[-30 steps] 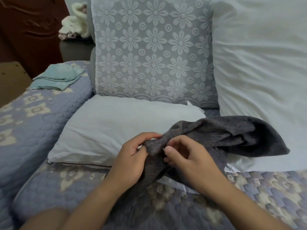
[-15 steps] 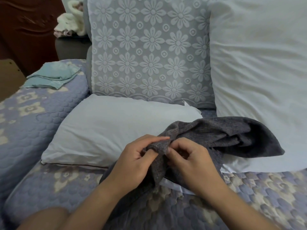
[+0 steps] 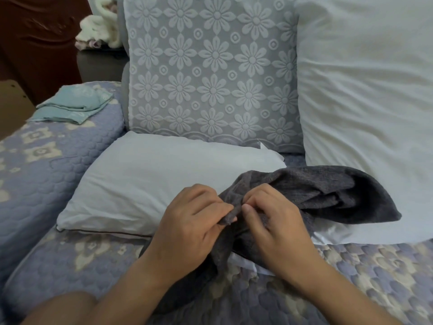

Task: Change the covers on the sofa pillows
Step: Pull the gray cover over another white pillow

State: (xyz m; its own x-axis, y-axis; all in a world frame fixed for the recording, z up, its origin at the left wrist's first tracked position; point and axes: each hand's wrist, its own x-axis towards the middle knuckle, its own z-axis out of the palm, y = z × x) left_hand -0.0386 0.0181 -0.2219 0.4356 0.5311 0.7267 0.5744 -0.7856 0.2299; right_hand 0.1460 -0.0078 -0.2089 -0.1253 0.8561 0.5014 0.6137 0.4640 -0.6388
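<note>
Beside the bare pillow [image 3: 150,184] both hands, left hand [image 3: 187,233] and right hand [image 3: 276,231], pinched the grey cover [image 3: 328,195], probably seeking its opening, next to spread it.

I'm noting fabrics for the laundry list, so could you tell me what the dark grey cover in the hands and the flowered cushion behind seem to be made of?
The dark grey cover looks like a soft woven or knit cloth, matte and heathered, and it folds limply. The flowered cushion seems lace-like or jacquard, with raised daisies over grey; the fibre is unclear.
</note>
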